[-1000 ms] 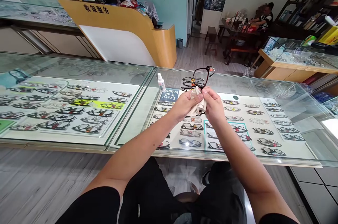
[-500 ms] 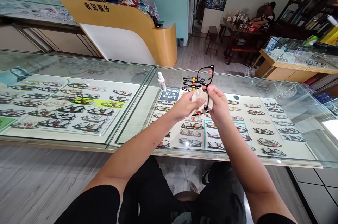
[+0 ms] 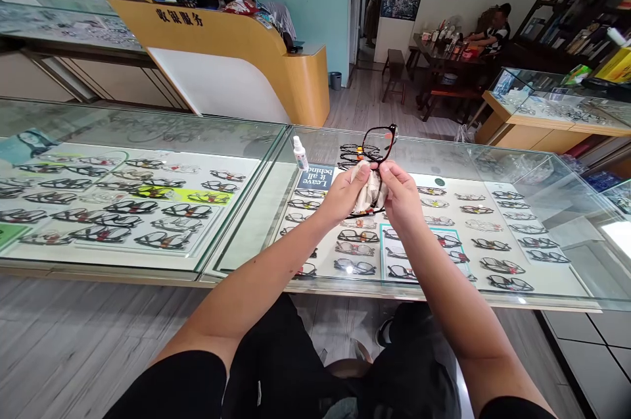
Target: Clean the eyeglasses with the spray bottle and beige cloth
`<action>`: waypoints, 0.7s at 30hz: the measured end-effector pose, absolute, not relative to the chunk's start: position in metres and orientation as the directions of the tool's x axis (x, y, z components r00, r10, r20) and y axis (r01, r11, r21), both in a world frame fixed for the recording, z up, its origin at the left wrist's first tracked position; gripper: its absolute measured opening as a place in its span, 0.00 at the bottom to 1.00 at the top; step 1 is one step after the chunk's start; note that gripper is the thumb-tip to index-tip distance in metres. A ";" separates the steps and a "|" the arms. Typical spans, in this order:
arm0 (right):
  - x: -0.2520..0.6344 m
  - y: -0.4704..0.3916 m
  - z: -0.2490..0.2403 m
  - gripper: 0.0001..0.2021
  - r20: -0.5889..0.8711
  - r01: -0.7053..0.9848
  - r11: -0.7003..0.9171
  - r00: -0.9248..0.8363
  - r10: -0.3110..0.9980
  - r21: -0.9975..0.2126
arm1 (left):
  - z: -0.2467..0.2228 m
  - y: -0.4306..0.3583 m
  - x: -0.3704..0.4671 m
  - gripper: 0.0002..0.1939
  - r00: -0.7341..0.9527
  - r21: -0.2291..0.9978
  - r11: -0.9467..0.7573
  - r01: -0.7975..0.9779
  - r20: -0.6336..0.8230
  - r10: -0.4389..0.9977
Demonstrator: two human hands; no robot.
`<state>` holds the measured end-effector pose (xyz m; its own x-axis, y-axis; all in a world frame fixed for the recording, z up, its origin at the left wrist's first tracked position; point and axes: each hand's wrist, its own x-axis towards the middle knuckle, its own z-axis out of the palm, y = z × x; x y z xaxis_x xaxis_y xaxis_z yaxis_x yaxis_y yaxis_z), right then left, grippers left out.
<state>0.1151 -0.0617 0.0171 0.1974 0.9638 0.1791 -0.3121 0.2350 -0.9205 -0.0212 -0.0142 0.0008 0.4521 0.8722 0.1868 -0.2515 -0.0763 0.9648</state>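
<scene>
Above the glass counter, a pair of dark-framed eyeglasses is held up on end, one lens rim raised over the fingers. My right hand pinches the frame near its middle. A pale cloth is gripped in my left hand, bunched against the lower lens, with the thumb pressing on it. Part of the lower rim shows past the cloth; the left fingers behind are hidden. A small white spray bottle stands on the counter to the left of my hands.
Under the glass counter top lie rows of eyeglasses. Beyond it is a yellow cashier desk with a person behind it. Another person sits at a dark table at the back right. A second display case stands at the right.
Both hands and the eyeglasses have shifted slightly left. My left thumb has moved up along the cloth, and more of the lower rim now shows between the hands.
</scene>
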 end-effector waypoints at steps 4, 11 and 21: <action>0.121 -0.058 0.017 0.21 0.190 -0.366 0.273 0.246 0.950 -0.890 | 0.006 -0.009 -0.028 0.37 0.395 0.963 -0.164 -0.212 0.238 0.887; 0.140 -0.054 0.022 0.17 0.267 -0.295 0.364 0.320 0.909 -0.883 | 0.021 0.015 -0.058 0.25 0.169 0.951 -0.308 0.002 0.304 0.938; 0.144 -0.055 0.027 0.21 0.262 -0.326 0.339 0.259 0.930 -0.882 | 0.025 0.042 -0.093 0.08 0.131 0.508 -0.199 0.838 0.166 0.977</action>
